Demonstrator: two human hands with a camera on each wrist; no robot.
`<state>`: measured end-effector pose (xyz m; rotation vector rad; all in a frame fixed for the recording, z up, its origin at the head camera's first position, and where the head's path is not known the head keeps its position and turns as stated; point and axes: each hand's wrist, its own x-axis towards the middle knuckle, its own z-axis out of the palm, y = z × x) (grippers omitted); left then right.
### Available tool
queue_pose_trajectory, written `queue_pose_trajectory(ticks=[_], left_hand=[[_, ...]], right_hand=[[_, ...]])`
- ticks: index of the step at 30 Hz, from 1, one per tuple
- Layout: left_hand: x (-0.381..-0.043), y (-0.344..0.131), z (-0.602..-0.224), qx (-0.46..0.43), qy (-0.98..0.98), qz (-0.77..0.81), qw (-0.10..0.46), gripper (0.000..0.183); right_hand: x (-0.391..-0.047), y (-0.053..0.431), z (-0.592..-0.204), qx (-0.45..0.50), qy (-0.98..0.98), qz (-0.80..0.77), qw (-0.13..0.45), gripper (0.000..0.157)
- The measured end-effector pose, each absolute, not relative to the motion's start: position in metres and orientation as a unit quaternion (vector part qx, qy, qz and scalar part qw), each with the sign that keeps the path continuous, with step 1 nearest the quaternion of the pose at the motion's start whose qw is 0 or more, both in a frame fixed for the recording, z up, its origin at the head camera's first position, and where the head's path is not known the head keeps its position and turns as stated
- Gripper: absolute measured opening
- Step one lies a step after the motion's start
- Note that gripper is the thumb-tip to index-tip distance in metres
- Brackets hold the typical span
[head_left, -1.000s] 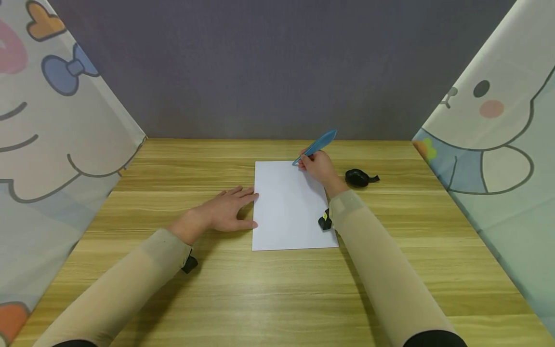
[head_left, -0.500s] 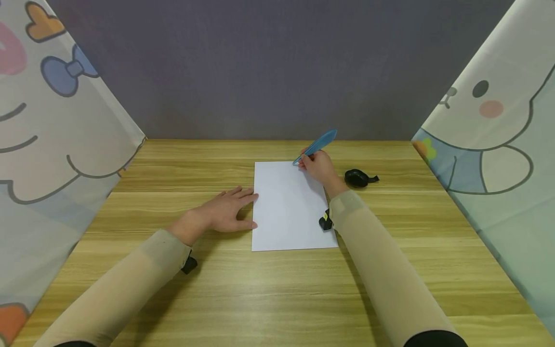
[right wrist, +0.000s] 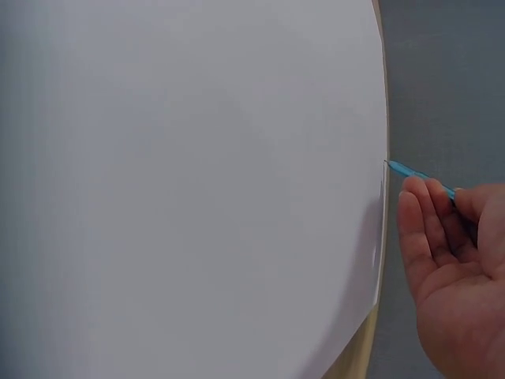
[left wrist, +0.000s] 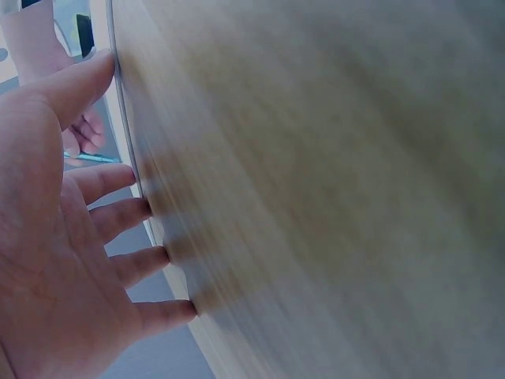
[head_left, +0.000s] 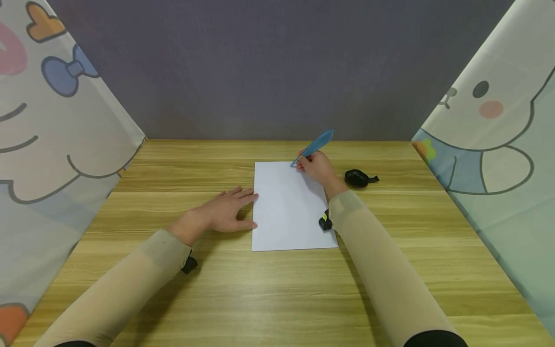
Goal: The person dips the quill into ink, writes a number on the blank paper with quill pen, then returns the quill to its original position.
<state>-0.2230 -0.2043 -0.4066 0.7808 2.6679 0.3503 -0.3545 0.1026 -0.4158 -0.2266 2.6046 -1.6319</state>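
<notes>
A white sheet of paper [head_left: 284, 207] lies on the wooden table. My right hand [head_left: 318, 168] pinches a blue feather-shaped pen [head_left: 320, 142] over the sheet's far edge, its tip right at the paper near the top middle. In the right wrist view the pen's slim point [right wrist: 406, 170] shows ahead of the curled fingers, and the paper looks blank. My left hand [head_left: 225, 212] lies with fingers spread on the table, thumb and index fingertips at the paper's left edge. The left wrist view shows its straight fingers [left wrist: 122, 217] touching down along the surface.
To the right of my right hand lies a small black rounded object [head_left: 357, 178] with a short tab. A dark grey partition [head_left: 277, 72] stands behind the table [head_left: 277, 294]. Cartoon-printed cloths [head_left: 498, 144] hang along both sides.
My right hand has shifted slightly left along the paper's top, and the pen's tip and feather end have moved left with it. The left hand and the paper have stayed put.
</notes>
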Motion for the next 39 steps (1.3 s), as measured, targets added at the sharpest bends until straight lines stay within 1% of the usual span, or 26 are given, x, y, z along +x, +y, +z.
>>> queue_pose_trajectory(ticks=[8, 15, 21, 39], left_hand=[[-0.224, -0.204, -0.407, 0.278, 0.939, 0.117, 0.163, 0.092], [-0.224, -0.204, -0.407, 0.281, 0.938, 0.119, 0.162, 0.091], [-0.224, -0.204, -0.407, 0.284, 0.936, 0.126, 0.164, 0.091], [-0.222, -0.203, -0.404, 0.282, 0.937, 0.125, 0.164, 0.091]], right_hand=[[-0.350, 0.098, -0.414, -0.095, 0.855, -0.509, 0.034, 0.032], [-0.348, 0.095, -0.411, -0.093, 0.854, -0.509, 0.050, 0.034], [-0.347, 0.094, -0.413, -0.113, 0.863, -0.490, 0.044, 0.034], [-0.341, 0.091, -0.413, -0.132, 0.863, -0.485, 0.056, 0.031]])
